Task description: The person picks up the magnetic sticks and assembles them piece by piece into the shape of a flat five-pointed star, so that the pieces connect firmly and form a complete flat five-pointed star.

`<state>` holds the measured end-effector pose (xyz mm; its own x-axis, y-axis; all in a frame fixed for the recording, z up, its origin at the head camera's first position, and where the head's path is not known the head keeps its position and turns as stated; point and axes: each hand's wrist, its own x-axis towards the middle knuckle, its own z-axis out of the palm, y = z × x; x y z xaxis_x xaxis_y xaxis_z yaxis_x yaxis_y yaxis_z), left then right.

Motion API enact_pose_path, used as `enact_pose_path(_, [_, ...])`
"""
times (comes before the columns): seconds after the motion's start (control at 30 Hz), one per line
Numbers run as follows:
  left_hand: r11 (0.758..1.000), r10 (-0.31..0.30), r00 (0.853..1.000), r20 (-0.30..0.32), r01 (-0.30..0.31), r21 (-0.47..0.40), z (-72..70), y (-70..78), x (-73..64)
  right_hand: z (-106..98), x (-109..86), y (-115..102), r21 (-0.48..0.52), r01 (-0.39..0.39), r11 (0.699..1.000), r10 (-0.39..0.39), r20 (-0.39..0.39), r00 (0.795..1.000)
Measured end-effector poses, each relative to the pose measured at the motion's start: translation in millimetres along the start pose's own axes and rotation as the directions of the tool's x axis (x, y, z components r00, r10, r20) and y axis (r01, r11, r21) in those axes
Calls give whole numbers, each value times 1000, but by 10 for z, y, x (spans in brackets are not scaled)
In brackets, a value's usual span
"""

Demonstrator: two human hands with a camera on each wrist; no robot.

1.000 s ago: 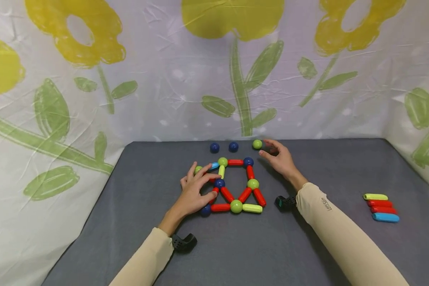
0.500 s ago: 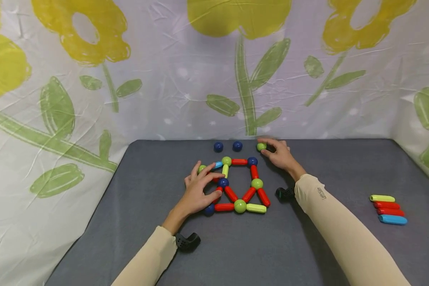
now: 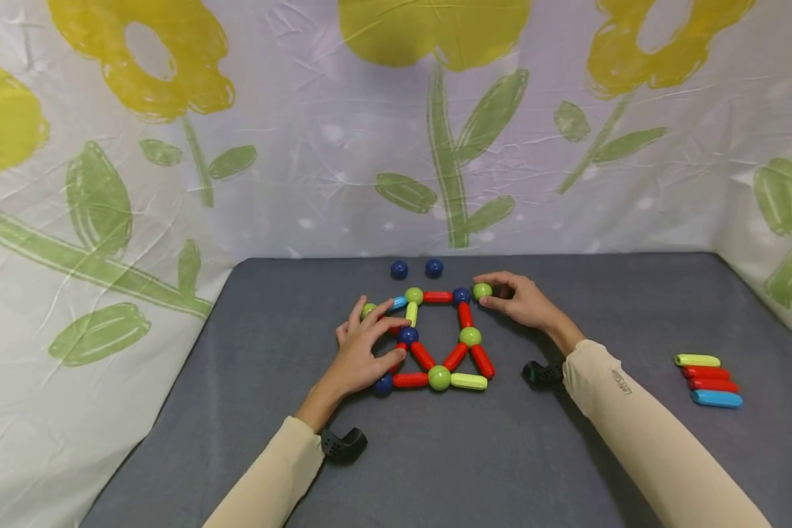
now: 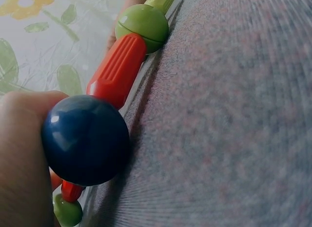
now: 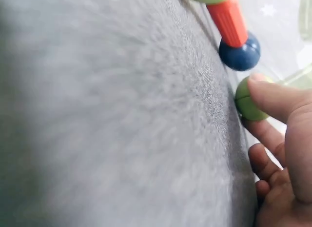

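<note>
In the head view my right hand (image 3: 526, 301) pinches a green ball (image 3: 482, 291) between thumb and fingers, just right of the blue corner ball (image 3: 461, 295) of a flat frame of rods and balls. The right wrist view shows that green ball (image 5: 249, 101) close to the blue ball (image 5: 240, 52), with a small gap. My left hand (image 3: 358, 357) rests over the frame's left side with fingers spread, partly hiding the rods there. Its thumb lies by the lower left blue ball (image 4: 87, 139), from which a red rod (image 4: 118, 71) leads to a green ball (image 4: 142, 28).
Two loose blue balls (image 3: 434, 268) lie behind the frame near the table's back edge. At the right, several rods sit in a stack, a blue rod (image 3: 717, 398) nearest. A flower-printed cloth (image 3: 290, 147) hangs behind the grey table (image 3: 435, 469).
My right hand has reached the loose green ball at the back, taken hold of it, and brought it nearer, beside the blue corner ball. My left hand has stayed in place on the frame.
</note>
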<state>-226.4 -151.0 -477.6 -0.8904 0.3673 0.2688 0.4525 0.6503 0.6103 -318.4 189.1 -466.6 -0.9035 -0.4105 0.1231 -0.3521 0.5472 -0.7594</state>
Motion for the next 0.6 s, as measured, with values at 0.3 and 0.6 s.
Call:
enact_pose_path(0.3, [1000, -15, 1000, 3, 15, 0, -16, 16, 12, -43, -270, -43, 62, -9, 998, 8, 23, 1000])
enact_pose_path(0.6, [1000, -18, 1000, 3, 18, 7, -4, 20, -7, -1, -506, -37, 109, -5, 994, 1, 31, 1000])
